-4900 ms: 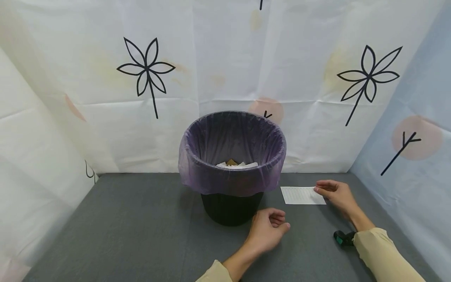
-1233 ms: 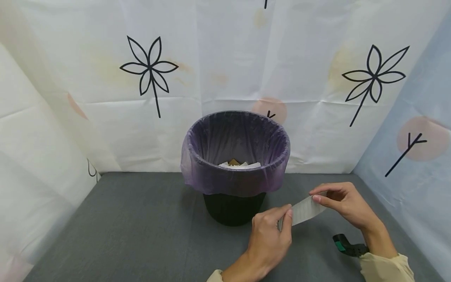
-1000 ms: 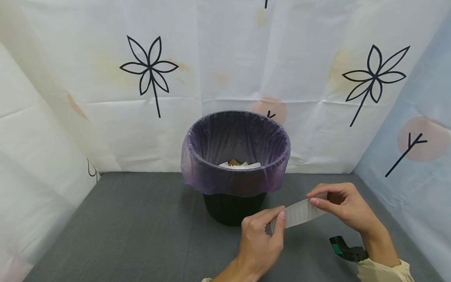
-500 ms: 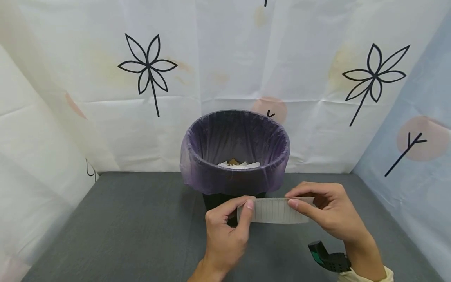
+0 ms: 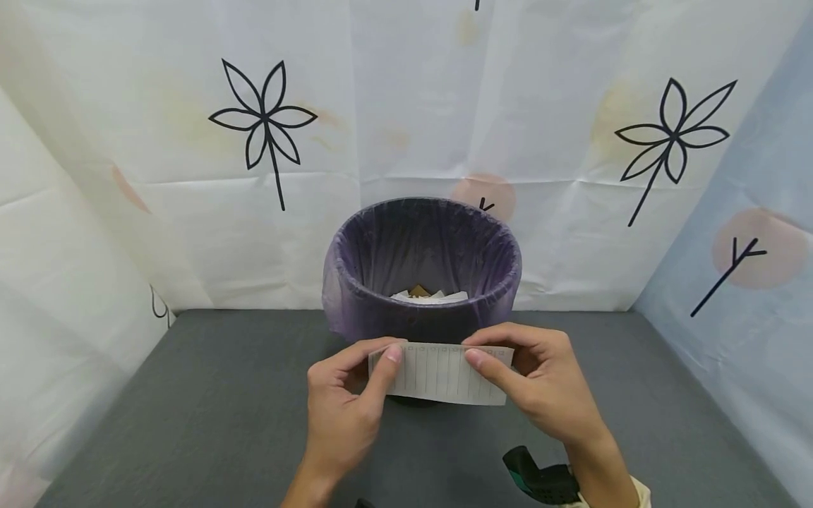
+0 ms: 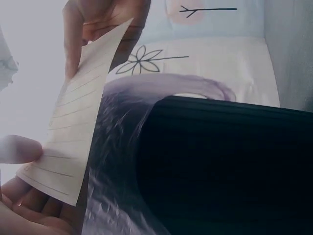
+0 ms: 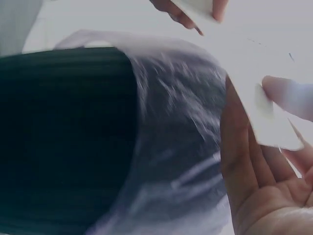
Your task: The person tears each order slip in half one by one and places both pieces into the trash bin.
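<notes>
A small lined sheet of paper (image 5: 432,374) is stretched level between both hands, just in front of the trash can (image 5: 419,324). My left hand (image 5: 349,402) pinches its left end between thumb and fingers. At the other end my right hand (image 5: 540,381) pinches the upper edge the same way. Ruled lines cross the paper (image 6: 73,122) in the left wrist view; in the right wrist view the paper (image 7: 259,107) is washed out by glare. A purple plastic bag (image 7: 181,132) lines the dark can and folds over its rim.
Paper scraps (image 5: 438,298) and a brown piece lie inside the can. The can stands on a dark grey table (image 5: 222,409), with patterned white cloth (image 5: 406,106) behind. A black wrist device (image 5: 540,476) hangs at my right wrist.
The paper, first flat on the table at right, was picked up and is held by both hands. Both hands have moved left with it, to the front of the can.
</notes>
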A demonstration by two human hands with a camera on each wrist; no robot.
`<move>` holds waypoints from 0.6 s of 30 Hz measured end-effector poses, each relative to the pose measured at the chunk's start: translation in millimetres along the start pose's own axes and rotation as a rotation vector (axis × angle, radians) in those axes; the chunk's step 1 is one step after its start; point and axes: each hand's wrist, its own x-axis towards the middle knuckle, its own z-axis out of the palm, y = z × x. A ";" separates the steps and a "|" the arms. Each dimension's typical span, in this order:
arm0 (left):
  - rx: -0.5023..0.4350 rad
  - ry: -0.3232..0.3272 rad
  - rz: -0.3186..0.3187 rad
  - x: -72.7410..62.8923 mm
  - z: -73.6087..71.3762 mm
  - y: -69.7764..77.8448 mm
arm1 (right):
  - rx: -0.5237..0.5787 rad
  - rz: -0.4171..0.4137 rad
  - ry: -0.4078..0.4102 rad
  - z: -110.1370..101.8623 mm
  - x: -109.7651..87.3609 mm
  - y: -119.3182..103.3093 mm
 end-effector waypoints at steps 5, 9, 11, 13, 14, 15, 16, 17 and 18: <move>-0.082 -0.046 -0.103 2.0 -10.4 2.1 | 0.077 -0.024 0.017 11.5 1.2 3.0; -0.124 -0.093 -0.182 3.2 -15.3 3.7 | 0.111 -0.053 0.002 16.0 1.4 3.6; -0.123 -0.111 -0.207 3.2 -16.5 4.0 | 0.105 -0.044 -0.005 17.5 1.2 3.7; -0.113 -0.124 -0.225 3.0 -17.0 4.4 | 0.090 -0.031 -0.009 18.5 1.4 3.5; -0.108 -0.129 -0.231 3.0 -17.1 4.6 | 0.088 -0.025 -0.012 19.0 1.4 3.5; -0.100 -0.132 -0.238 2.9 -17.1 4.8 | 0.088 -0.023 -0.016 19.7 1.5 3.6; -0.092 -0.136 -0.242 2.8 -17.0 4.9 | 0.087 -0.021 -0.019 20.4 1.7 3.6; -0.086 -0.140 -0.244 2.7 -17.0 4.9 | 0.084 -0.021 -0.021 21.1 1.6 3.6; -0.082 -0.144 -0.250 2.5 -17.0 5.0 | 0.084 -0.019 -0.021 21.9 1.7 3.6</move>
